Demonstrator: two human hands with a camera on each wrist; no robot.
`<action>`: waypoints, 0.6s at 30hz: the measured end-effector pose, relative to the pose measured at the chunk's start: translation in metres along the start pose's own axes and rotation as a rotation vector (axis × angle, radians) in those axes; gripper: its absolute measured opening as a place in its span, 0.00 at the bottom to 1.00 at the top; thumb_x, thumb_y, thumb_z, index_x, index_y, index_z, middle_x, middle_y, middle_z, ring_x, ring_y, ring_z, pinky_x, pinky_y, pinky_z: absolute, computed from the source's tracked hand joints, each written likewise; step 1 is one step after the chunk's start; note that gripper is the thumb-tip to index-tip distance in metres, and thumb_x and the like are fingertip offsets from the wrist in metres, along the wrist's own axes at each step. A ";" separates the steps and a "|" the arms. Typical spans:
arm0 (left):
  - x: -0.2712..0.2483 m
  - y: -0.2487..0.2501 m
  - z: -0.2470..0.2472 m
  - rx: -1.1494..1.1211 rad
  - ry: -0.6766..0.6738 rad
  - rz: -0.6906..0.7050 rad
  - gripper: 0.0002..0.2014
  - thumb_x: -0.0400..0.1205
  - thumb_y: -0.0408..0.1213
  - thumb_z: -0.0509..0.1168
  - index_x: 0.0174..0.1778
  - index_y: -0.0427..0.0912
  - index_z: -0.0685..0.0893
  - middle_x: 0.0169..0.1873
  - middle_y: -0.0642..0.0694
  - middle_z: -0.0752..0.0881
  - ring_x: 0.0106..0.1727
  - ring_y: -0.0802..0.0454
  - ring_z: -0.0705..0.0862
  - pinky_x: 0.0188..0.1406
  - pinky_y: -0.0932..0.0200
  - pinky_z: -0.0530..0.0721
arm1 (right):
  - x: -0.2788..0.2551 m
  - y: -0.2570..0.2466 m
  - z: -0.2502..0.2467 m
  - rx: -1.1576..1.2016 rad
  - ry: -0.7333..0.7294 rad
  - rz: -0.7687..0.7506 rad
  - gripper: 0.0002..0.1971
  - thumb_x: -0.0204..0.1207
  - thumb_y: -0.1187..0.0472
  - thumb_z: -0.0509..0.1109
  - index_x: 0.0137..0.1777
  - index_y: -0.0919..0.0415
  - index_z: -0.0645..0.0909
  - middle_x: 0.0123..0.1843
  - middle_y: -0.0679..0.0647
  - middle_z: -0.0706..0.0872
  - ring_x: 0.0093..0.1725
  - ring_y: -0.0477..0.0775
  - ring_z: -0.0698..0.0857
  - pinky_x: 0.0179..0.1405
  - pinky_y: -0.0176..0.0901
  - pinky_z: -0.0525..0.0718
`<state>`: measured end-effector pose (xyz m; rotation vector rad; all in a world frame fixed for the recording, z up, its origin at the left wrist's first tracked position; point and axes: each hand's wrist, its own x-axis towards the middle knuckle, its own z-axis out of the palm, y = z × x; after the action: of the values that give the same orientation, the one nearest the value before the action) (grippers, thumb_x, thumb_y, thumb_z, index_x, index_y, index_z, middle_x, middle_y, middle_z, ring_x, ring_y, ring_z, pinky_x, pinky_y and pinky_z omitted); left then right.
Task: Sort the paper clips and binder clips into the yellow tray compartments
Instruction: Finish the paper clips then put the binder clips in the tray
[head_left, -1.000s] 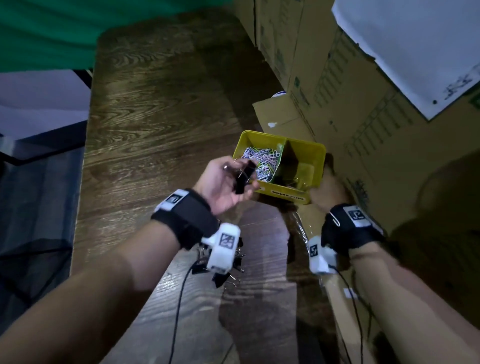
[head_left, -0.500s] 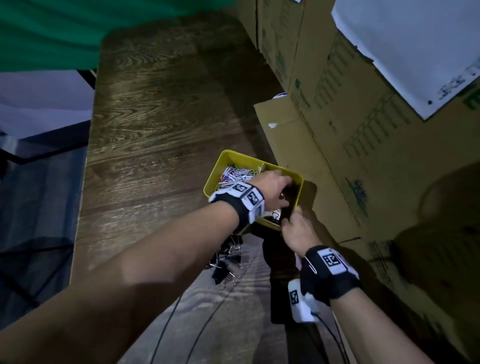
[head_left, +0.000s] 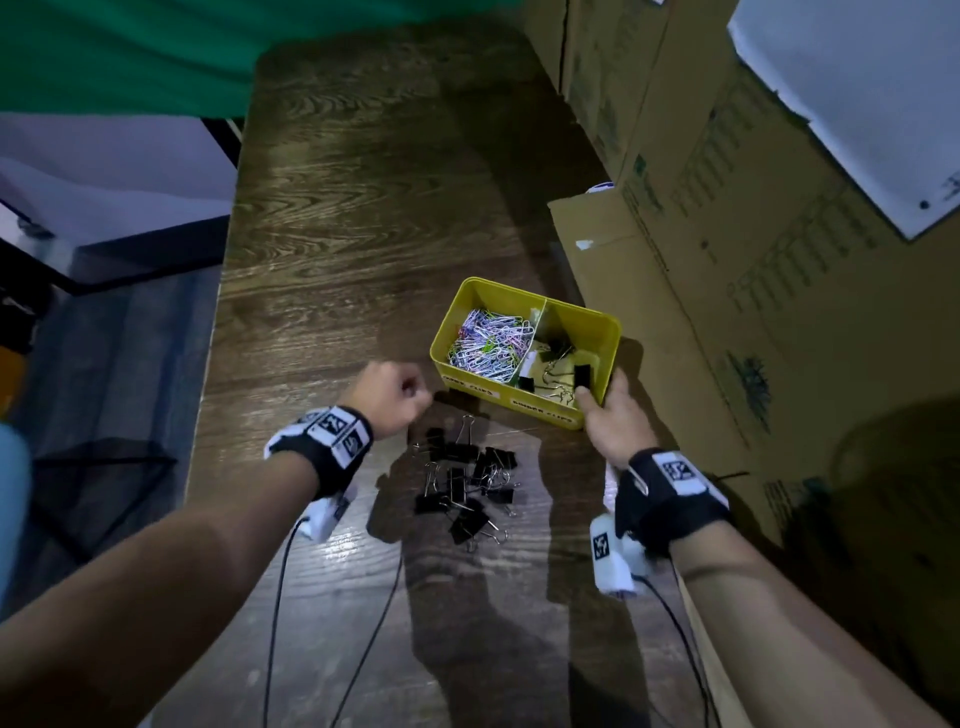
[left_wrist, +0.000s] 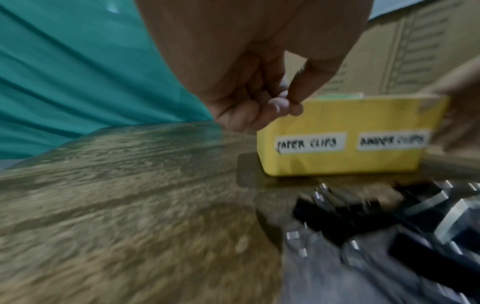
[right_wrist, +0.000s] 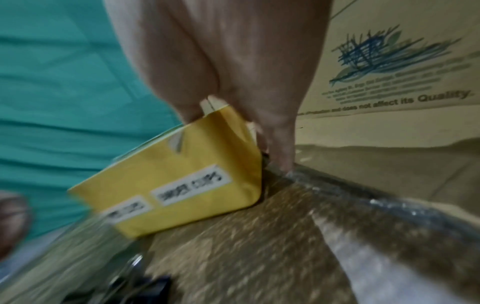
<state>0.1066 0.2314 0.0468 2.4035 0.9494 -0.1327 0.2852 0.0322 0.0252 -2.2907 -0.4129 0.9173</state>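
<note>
The yellow tray (head_left: 498, 399) stands on the wooden table, labelled for paper clips at left and binder clips at right (left_wrist: 337, 162). Coloured paper clips (head_left: 491, 343) fill its left compartment; a few black binder clips (head_left: 558, 374) lie in the right one. My right hand (head_left: 613, 415) grips the tray's near right corner, thumb over the rim (right_wrist: 259, 107). My left hand (head_left: 392, 392) hovers just left of the tray, fingers curled against the thumb with nothing in them (left_wrist: 280, 105). A pile of several black binder clips (head_left: 467, 488) lies on the table between my wrists.
Cardboard boxes (head_left: 727, 260) wall off the right side, close behind the tray. The table's left edge (head_left: 208, 389) drops to the floor. A green cloth (head_left: 156, 52) hangs at the far end. Wrist camera cables (head_left: 275, 623) trail over the near table.
My left hand carried a binder clip into the right compartment, then drew back left, holding nothing. The tray, raised a second ago, now sits on the table, my right hand still holding it.
</note>
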 end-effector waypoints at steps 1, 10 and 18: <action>-0.005 -0.004 0.008 0.034 -0.049 0.002 0.04 0.74 0.32 0.64 0.38 0.45 0.83 0.35 0.43 0.86 0.36 0.47 0.80 0.39 0.59 0.78 | -0.011 -0.001 0.004 0.047 0.129 -0.035 0.27 0.82 0.49 0.62 0.77 0.56 0.61 0.73 0.58 0.74 0.72 0.62 0.73 0.71 0.57 0.72; -0.033 -0.018 0.080 0.093 -0.173 0.043 0.31 0.74 0.35 0.69 0.73 0.45 0.67 0.65 0.42 0.75 0.65 0.39 0.75 0.66 0.47 0.73 | -0.041 0.002 0.076 -0.329 -0.141 -0.487 0.22 0.78 0.55 0.68 0.72 0.53 0.73 0.66 0.52 0.77 0.66 0.52 0.76 0.67 0.47 0.76; -0.057 -0.041 0.082 0.026 -0.118 -0.089 0.31 0.72 0.40 0.72 0.71 0.47 0.69 0.64 0.42 0.74 0.64 0.44 0.76 0.65 0.51 0.76 | -0.028 0.005 0.085 -0.371 -0.224 -0.278 0.16 0.78 0.54 0.68 0.65 0.57 0.78 0.67 0.58 0.77 0.65 0.56 0.79 0.67 0.50 0.78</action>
<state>0.0461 0.1789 -0.0249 2.3486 1.0060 -0.3175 0.2058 0.0523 -0.0118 -2.3743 -1.0473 1.0231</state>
